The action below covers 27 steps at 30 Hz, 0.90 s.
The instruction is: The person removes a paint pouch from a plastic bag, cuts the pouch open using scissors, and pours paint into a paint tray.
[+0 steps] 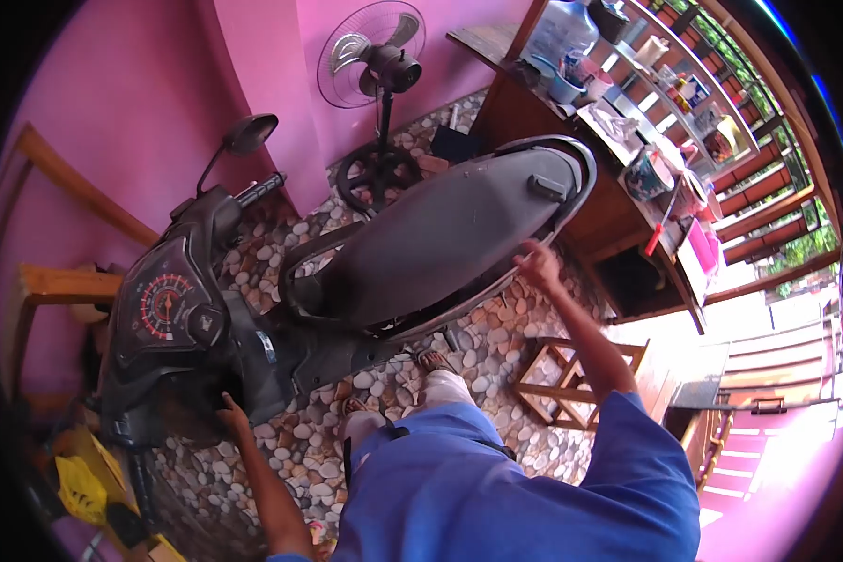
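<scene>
A black motor scooter stands in front of me, with its long dark seat (440, 239) stretching to the upper right. The round-dialled speedometer (167, 307) is at the left. My left hand (234, 415) is at the dark inner front panel (258, 370) below the dash. One digit points up there, while its other fingers are lost in shadow. Beside the near rear edge of the seat is my right hand (538, 267). Its fingers are loosely bent and apart, pointing at the seat edge, with nothing visible in them. Whether they touch the seat I cannot tell.
A pedestal fan (384, 70) stands by the pink wall. At the right, a wooden counter (553, 150) carries tubs, a water bottle (564, 33) and a red-handled tool (656, 239). A small wooden stool (557, 384) stands on the pebble floor (482, 347). A wooden chair (61, 283) is left of the scooter.
</scene>
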Each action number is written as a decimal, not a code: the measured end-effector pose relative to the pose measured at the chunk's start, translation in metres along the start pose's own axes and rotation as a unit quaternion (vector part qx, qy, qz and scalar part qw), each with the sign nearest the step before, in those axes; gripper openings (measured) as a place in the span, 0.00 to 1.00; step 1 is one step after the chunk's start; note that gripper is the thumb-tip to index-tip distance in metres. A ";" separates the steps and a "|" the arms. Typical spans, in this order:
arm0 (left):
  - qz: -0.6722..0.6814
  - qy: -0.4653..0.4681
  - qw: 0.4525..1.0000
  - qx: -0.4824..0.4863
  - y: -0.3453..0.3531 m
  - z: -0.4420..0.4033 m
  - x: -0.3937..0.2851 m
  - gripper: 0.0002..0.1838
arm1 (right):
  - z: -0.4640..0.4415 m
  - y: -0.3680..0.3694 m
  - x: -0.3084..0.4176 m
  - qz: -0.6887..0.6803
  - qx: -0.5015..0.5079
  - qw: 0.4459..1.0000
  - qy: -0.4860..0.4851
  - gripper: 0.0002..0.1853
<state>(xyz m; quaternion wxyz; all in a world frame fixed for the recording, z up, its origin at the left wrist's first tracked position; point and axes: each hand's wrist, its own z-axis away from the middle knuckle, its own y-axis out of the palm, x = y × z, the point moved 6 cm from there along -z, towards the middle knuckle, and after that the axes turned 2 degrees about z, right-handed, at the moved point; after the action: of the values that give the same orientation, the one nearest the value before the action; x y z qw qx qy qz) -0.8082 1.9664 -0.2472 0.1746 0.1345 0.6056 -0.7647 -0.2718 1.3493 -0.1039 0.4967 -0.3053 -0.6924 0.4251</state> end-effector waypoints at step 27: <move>0.159 -0.367 0.900 0.174 0.093 0.658 0.283 0.36 | -0.121 0.029 -0.057 -0.166 0.176 0.956 -0.168 0.18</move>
<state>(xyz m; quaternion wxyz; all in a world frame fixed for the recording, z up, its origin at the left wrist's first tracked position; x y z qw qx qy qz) -1.0202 1.2776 -0.2956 0.4776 -0.0333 0.3267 -0.8149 -0.1386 1.3490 -0.1365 0.4823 -0.0185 -0.7211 0.4971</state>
